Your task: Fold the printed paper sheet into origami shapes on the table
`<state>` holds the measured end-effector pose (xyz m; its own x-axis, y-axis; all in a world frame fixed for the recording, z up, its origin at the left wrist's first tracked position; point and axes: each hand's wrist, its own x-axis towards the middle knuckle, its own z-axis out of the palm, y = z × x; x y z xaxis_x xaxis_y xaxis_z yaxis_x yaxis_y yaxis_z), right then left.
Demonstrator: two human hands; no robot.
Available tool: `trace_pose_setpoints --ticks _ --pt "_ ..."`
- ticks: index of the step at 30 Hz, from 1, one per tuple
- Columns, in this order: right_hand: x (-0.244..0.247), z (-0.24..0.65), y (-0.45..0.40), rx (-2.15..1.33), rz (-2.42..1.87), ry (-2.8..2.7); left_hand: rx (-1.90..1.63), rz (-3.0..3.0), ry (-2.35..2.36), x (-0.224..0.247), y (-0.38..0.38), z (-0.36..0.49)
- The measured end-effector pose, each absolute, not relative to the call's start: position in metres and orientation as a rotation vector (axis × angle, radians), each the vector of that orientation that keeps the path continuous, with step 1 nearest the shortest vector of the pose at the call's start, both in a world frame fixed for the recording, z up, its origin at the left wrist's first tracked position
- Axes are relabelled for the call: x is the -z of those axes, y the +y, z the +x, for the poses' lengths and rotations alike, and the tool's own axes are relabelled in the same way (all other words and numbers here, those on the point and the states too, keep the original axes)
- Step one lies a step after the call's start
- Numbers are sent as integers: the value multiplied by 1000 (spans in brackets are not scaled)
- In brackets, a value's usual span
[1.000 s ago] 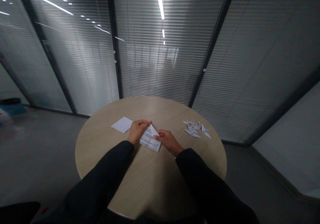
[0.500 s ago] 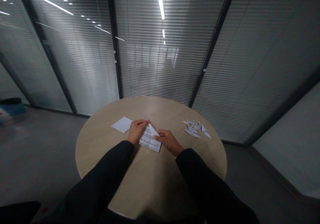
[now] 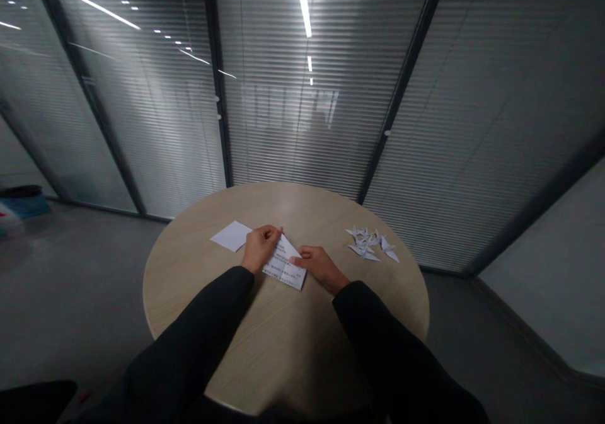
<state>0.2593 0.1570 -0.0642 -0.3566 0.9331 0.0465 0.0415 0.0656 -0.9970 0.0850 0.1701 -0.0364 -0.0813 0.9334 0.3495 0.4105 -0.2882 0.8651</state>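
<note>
A printed sheet of paper [image 3: 285,266], partly folded with a slanted upper edge, lies between my hands over the middle of the table. My left hand [image 3: 261,246] pinches its upper left corner between thumb and fingers. At the right edge, my right hand [image 3: 321,264] grips the paper with the thumb on top and the fingers behind. Just left of my left hand lies a blank white square of paper [image 3: 230,236]. Several folded paper cranes [image 3: 365,245] sit in a loose pile to the right of my right hand.
The round wooden table [image 3: 189,285] has its curved far edge near a glass wall with blinds [image 3: 293,140]. A dark-rimmed blue bin [image 3: 23,202] stands on the floor at far left. A dark object [image 3: 38,401] shows at the lower left.
My left fingers have shifted slightly at the paper's upper corner, and the sheet's lower edge has moved a little toward me. My right hand stays nearly still.
</note>
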Motion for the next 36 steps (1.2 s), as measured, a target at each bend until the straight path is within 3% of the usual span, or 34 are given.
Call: trace_pose_setpoints --ticks 17,36 --pt "72 263 159 -1360 -1091 -1486 -1020 1468 1183 41 172 84" --pt "70 263 159 -1377 -1075 -1507 -1052 1472 1159 42 173 84"
